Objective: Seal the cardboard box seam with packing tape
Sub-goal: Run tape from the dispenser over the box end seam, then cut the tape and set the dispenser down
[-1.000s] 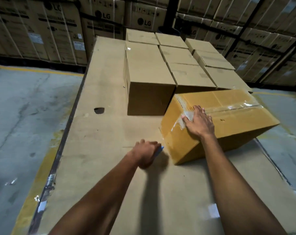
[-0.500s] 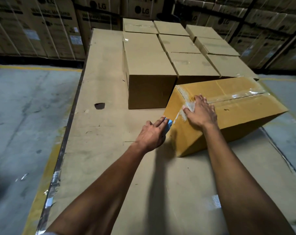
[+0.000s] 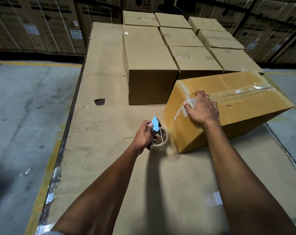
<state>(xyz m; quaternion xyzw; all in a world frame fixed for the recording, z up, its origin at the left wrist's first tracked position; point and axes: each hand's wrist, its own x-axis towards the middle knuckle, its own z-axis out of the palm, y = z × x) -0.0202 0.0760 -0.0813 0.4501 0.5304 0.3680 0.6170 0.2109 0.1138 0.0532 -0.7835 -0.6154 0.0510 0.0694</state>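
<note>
A yellowish cardboard box [image 3: 242, 106] lies at an angle on the cardboard-covered work surface [image 3: 110, 92], with clear packing tape [image 3: 242, 92] along its top seam and down over its near left edge. My right hand [image 3: 202, 110] rests flat on that edge, fingers spread over the tape end. My left hand [image 3: 143, 135] grips a blue tape dispenser [image 3: 155, 123] carrying a roll of clear tape [image 3: 161, 140], just left of the box's near corner and low over the surface.
Several plain sealed boxes [image 3: 149, 56] stand in rows behind and touch the taped box's far side. A dark hole [image 3: 99, 102] marks the surface to the left. Concrete floor [image 3: 25, 107] drops off at the left edge. Stacked printed cartons [image 3: 42, 22] line the back.
My left hand has turned, so the dispenser and tape roll now show beside the box's near corner. My right hand stays pressed on the taped edge. The view has moved closer.
</note>
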